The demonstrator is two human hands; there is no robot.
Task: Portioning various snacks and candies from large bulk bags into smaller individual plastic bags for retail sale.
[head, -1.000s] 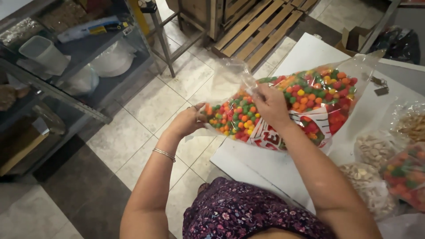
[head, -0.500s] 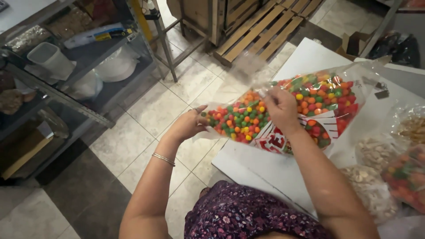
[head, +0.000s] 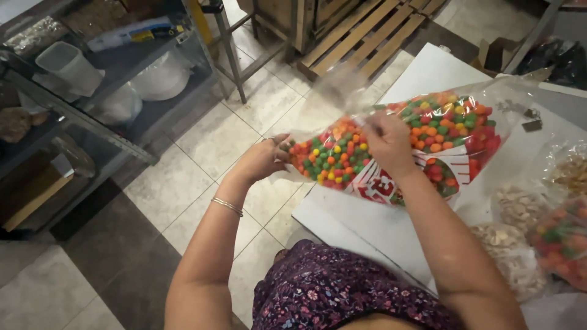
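A: Item: large clear plastic bag of round red, orange, green and yellow candies [head: 428, 143], lying partly on the white tabletop [head: 367, 226], its near end overhanging the tiled floor [head: 202, 146].

B: Handling?

A: Likely heavy, soft-walled and slippery, with the contents shifting; best taken by the film while supporting the bulk underneath.

B: Hands?

A: The left hand [head: 262, 160] is pinching the overhanging end, fingers closed on film. The right hand [head: 386, 142] is gripping the top film, fingers curled. Smaller bags of nuts [head: 520, 214] are lying nearby.
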